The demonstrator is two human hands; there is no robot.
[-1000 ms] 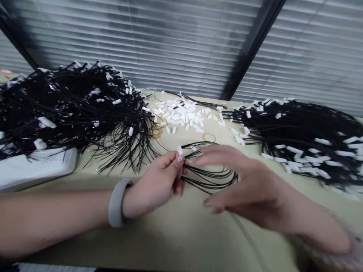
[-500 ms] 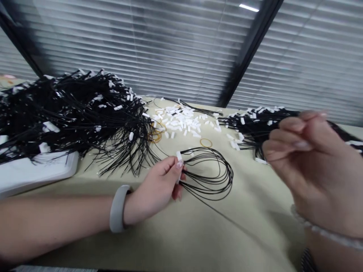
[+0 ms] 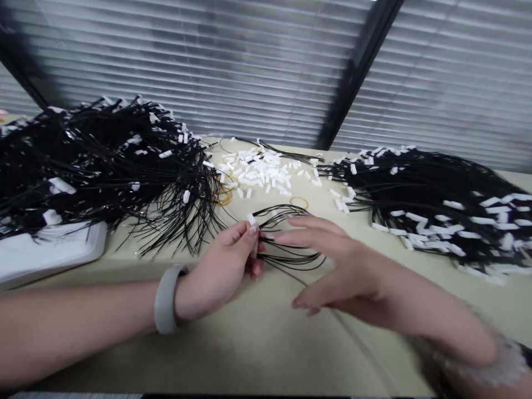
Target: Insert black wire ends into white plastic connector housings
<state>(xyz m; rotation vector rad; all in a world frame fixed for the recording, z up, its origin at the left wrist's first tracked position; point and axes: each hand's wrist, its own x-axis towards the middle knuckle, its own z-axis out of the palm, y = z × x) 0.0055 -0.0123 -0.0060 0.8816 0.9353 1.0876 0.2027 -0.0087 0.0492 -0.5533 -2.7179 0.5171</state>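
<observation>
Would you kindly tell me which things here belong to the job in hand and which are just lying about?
Belonging, it seems:
looped black wires;
white piece pinched in left hand;
right hand, open near them.

Apparently lying about:
loose white pieces;
yellow band;
white object;
left wire heap;
right wire heap.

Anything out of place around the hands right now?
One strand strays from the looped black wires held in the left hand, running toward the right hand, while the others curve together. Nothing looks clearly damaged.

The right hand [image 3: 353, 271] is back beside the black wire loop [image 3: 286, 259]. Its curled-up fingers [image 3: 316, 241] are now spread apart.
</observation>
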